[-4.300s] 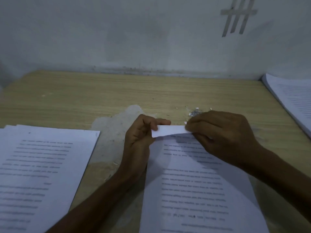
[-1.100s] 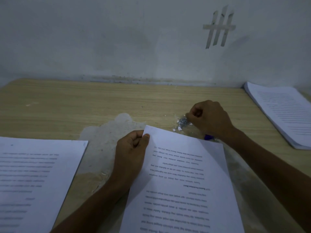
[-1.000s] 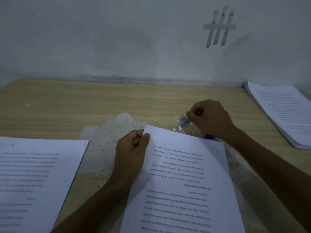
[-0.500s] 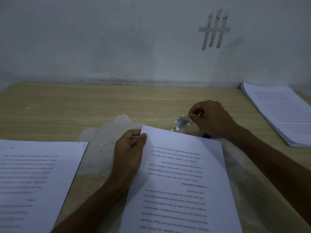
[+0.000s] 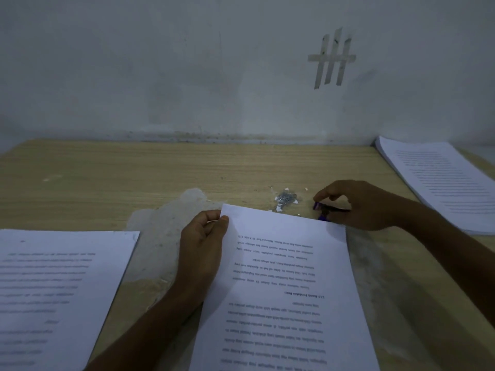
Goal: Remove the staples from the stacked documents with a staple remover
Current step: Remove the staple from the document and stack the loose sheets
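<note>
Thumb and forefinger of the left hand (image 5: 202, 245) pinch the far left corner of a white printed document (image 5: 289, 290), which lies in the near middle of the pale wooden table (image 5: 134, 170), its text upside down to the camera. The right hand (image 5: 367, 207) arches over a small purple staple remover (image 5: 318, 208) just beyond the document's far right corner. Its fingers are curved round the tool, but I cannot tell whether they actually clasp it. Between the two hands, slightly farther off, sits a little heap of silver staples and white paper scraps (image 5: 286, 198). A second pile of printed sheets (image 5: 61, 290) lies at the near left — a thicker stack of printed pages (image 5: 439, 178) at the far right, close to the grey wall (image 5: 187, 76).
</note>
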`<state>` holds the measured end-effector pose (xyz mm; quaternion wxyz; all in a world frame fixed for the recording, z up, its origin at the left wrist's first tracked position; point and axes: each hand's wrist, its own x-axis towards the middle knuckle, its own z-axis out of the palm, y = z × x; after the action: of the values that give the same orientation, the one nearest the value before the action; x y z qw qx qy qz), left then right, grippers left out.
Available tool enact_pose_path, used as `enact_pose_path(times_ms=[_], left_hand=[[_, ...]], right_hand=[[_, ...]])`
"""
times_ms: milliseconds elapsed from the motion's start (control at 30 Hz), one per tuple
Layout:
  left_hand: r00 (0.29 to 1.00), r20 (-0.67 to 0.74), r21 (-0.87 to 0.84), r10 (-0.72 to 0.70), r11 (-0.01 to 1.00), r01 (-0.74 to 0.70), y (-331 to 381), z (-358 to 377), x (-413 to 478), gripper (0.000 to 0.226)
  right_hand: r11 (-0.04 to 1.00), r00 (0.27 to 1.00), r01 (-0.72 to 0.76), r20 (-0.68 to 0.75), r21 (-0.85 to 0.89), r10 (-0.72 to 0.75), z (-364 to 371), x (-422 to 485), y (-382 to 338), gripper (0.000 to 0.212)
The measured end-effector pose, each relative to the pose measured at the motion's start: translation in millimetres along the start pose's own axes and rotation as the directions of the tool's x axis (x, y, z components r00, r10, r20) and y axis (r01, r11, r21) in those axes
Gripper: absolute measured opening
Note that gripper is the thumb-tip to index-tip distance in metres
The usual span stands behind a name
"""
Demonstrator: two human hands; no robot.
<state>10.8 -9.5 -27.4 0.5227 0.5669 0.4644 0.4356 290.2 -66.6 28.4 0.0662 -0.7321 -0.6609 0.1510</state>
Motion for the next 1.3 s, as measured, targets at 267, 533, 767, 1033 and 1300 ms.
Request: enact_pose_path(times_ms=[267,533,767,1033,1300], left_hand=[[0.997,0.037,-0.016,0.065,0.998,-0.065,0,1,-2,0.015],[0.994,0.011,-0.043,0.109,0.993,-0.108,1,0,-4,0.019],[0.985,-0.016,-0.105,0.174,0.979,-0.175,5,-3,-6,0.026],[0.99,-0.047,-0.204,0.136,0.968,-0.143,2,-4,-4,0.025],[0.985,-0.045,-0.207,0.168,0.963,-0.174,-2,-4,-3,0.014]], right_hand=[[1.0,0.999,0.02,0.034,0.013,-0.02,3,-1,11,0.058],[0.979,0.979,0.185,-0.101,0.084,-0.177,-24,4,-34,0.043],[0.914,0.926,0.373,0.127,-0.161,-0.356,-28,21,-118,0.05],[0.826,0.91,0.403,0.079,-0.394,-0.407,-25,37,-140,0.056],[0.834,0.901,0.431,0.203,-0.345,-0.383,-21,39,-153,0.056]])
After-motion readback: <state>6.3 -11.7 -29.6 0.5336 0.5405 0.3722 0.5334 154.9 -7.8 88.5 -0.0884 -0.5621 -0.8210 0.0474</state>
